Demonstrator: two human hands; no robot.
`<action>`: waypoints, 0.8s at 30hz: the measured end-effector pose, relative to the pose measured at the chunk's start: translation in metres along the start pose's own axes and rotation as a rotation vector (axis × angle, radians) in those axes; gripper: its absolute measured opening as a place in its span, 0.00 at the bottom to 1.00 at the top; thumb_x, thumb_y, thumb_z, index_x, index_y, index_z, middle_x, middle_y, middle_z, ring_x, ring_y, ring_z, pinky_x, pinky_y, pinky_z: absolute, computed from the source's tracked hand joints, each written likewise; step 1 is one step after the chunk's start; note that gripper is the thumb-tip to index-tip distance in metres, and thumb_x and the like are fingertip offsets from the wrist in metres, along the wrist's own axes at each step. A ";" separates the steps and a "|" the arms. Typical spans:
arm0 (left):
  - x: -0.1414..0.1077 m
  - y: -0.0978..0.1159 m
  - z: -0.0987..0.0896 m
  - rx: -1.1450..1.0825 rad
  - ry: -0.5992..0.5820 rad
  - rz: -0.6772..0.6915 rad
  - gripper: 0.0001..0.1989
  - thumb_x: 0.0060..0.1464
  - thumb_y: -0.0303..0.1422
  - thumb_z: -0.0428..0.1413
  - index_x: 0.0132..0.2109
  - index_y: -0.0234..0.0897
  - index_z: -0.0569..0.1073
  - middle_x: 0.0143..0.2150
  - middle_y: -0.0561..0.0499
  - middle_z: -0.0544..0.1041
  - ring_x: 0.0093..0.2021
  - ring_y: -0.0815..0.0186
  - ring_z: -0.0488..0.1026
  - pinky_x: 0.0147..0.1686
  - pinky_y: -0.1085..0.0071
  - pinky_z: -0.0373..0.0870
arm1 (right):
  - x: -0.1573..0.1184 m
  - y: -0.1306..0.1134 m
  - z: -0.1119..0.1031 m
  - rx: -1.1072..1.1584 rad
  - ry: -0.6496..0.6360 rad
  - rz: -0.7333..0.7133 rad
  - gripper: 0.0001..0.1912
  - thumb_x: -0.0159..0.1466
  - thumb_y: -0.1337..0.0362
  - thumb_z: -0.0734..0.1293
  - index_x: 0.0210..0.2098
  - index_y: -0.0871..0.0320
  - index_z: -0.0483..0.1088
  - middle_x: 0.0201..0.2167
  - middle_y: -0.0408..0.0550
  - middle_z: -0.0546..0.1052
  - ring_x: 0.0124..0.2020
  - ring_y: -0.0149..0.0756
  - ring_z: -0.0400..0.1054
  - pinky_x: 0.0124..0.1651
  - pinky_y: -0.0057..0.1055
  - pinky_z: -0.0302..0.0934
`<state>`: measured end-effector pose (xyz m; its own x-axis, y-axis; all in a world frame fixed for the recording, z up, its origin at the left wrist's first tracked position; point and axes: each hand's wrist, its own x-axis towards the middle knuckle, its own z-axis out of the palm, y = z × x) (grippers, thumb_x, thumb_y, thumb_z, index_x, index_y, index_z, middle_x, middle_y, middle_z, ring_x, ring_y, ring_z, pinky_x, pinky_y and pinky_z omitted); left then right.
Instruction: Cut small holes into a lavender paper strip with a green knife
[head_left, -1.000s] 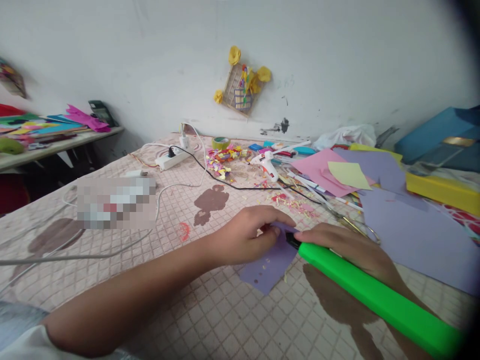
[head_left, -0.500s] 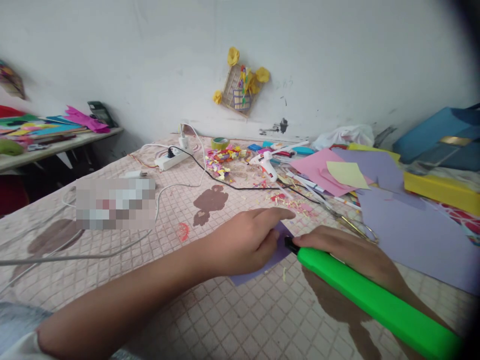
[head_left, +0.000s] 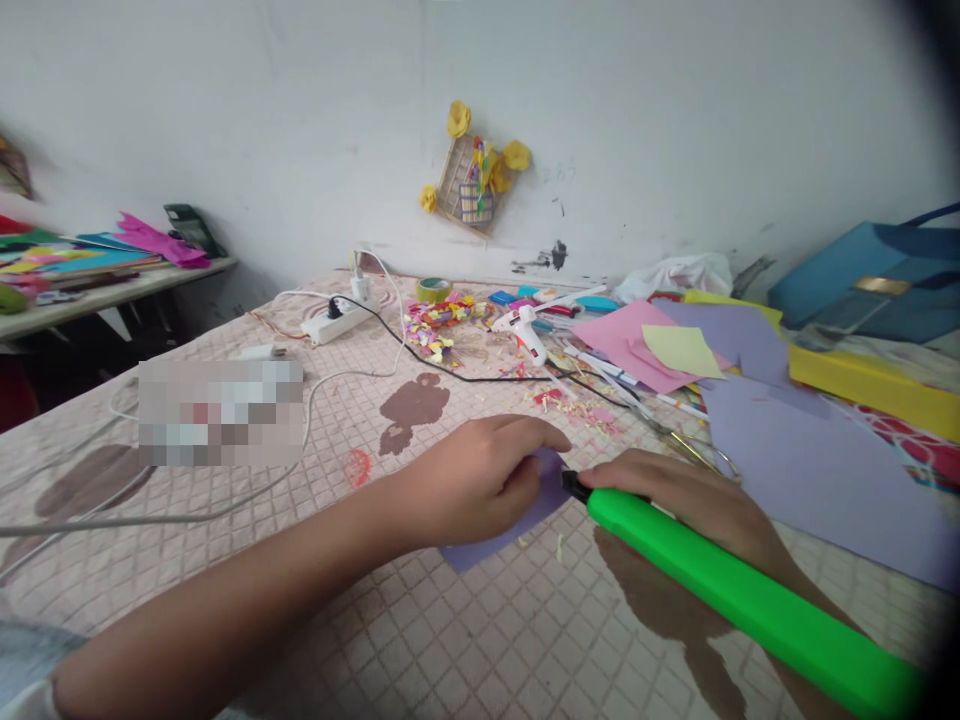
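Observation:
My left hand (head_left: 472, 485) is closed on a small piece of purple paper (head_left: 476, 553), fingers curled over it at the table. My right hand (head_left: 679, 490) grips a long bright green utility knife (head_left: 720, 580). Its black front end sits at the right edge of the paper, close to my left fingertips. A thin strip, seemingly the blade, shows beyond the black end, but the exact contact is too small to make out. The knife's body runs back toward the lower right and covers part of my right hand.
Gold-handled scissors (head_left: 697, 452) lie beyond my right hand, near large purple sheets (head_left: 810, 460). A white glue gun (head_left: 529, 335) rests among paper scraps, its black cord running to a power strip (head_left: 337, 322). White cables cross the left side. A blue box (head_left: 862, 275) stands right.
The whole view has shifted slightly, so things sit a little further left. My left index finger is more bent, and the knife's black end has moved slightly along the purple paper's edge.

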<state>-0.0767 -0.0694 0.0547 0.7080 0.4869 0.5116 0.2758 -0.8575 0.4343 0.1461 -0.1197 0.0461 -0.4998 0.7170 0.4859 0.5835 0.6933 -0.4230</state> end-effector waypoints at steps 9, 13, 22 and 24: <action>0.002 -0.002 0.006 -0.109 0.061 -0.151 0.12 0.51 0.22 0.48 0.42 0.34 0.71 0.39 0.49 0.77 0.37 0.68 0.74 0.39 0.70 0.71 | -0.003 -0.006 0.008 0.107 0.168 -0.012 0.14 0.61 0.66 0.63 0.46 0.47 0.68 0.34 0.46 0.77 0.32 0.39 0.73 0.32 0.33 0.68; 0.001 -0.001 0.013 -0.130 0.092 -0.189 0.10 0.52 0.24 0.49 0.42 0.35 0.71 0.36 0.50 0.77 0.34 0.69 0.73 0.35 0.72 0.70 | -0.001 -0.005 0.009 0.139 0.099 -0.023 0.14 0.63 0.64 0.63 0.48 0.47 0.68 0.33 0.46 0.77 0.32 0.39 0.73 0.31 0.33 0.68; 0.000 0.000 0.015 -0.132 0.116 -0.160 0.09 0.53 0.24 0.51 0.41 0.34 0.71 0.36 0.51 0.77 0.34 0.69 0.73 0.33 0.74 0.69 | -0.001 -0.003 0.009 0.088 0.078 -0.041 0.13 0.62 0.66 0.64 0.46 0.50 0.68 0.34 0.45 0.77 0.33 0.36 0.73 0.32 0.29 0.67; 0.000 0.000 0.015 -0.130 0.117 -0.152 0.09 0.53 0.24 0.51 0.42 0.34 0.71 0.37 0.50 0.77 0.35 0.69 0.73 0.35 0.73 0.70 | -0.003 -0.001 0.010 0.082 0.052 -0.030 0.14 0.62 0.66 0.63 0.48 0.50 0.67 0.36 0.45 0.77 0.35 0.36 0.73 0.35 0.29 0.66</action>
<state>-0.0671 -0.0718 0.0437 0.5825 0.6313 0.5121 0.2822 -0.7479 0.6009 0.1408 -0.1212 0.0378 -0.4811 0.6924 0.5378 0.5131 0.7197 -0.4676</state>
